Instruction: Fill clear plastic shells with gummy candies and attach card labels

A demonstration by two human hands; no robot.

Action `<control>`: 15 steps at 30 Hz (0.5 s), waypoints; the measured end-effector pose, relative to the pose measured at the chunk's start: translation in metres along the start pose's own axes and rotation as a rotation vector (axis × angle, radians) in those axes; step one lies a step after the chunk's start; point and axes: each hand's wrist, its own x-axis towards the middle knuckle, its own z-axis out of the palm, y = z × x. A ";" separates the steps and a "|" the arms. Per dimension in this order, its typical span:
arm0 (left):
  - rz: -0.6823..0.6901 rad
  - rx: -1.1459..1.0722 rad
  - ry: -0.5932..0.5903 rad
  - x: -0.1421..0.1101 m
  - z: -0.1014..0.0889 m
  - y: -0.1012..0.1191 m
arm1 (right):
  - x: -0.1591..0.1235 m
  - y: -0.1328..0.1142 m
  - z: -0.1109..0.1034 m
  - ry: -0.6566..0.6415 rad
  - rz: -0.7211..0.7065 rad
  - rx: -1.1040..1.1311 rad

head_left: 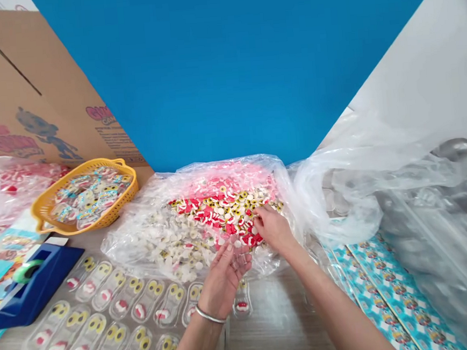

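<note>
My left hand [224, 275], with a metal bangle at the wrist, holds a small clear plastic blister shell [241, 256] at the near edge of the candy heap. Among the loose gummy candies [224, 211], red-and-white teeth and yellow eyes, the fingers of my right hand [276, 228] are bent together at the heap's right side. What they grip, if anything, is hidden. An open clear plastic bag [132, 247] surrounds the candies. In front and to the left lie rows of clear shells [140, 301], each with two yellow eyes and one set of teeth.
A yellow basket [117, 214] of packed candies stands left, beside a blue tape dispenser [40, 290]. Cardboard boxes [43, 66] and a blue panel [225, 73] rise behind. Printed turquoise cards [391, 286] and clear plastic bags [435, 224] lie right.
</note>
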 end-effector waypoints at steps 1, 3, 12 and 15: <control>-0.003 -0.002 -0.002 0.001 0.001 0.001 | 0.003 -0.002 0.001 -0.003 -0.023 -0.006; -0.007 0.005 -0.002 0.002 0.002 0.002 | 0.009 -0.007 0.005 -0.012 -0.065 -0.026; 0.031 0.024 -0.037 0.009 0.008 -0.002 | -0.027 -0.023 0.000 0.210 -0.148 0.285; 0.120 0.035 -0.050 0.012 0.013 -0.011 | -0.054 -0.030 0.001 0.213 -0.237 0.264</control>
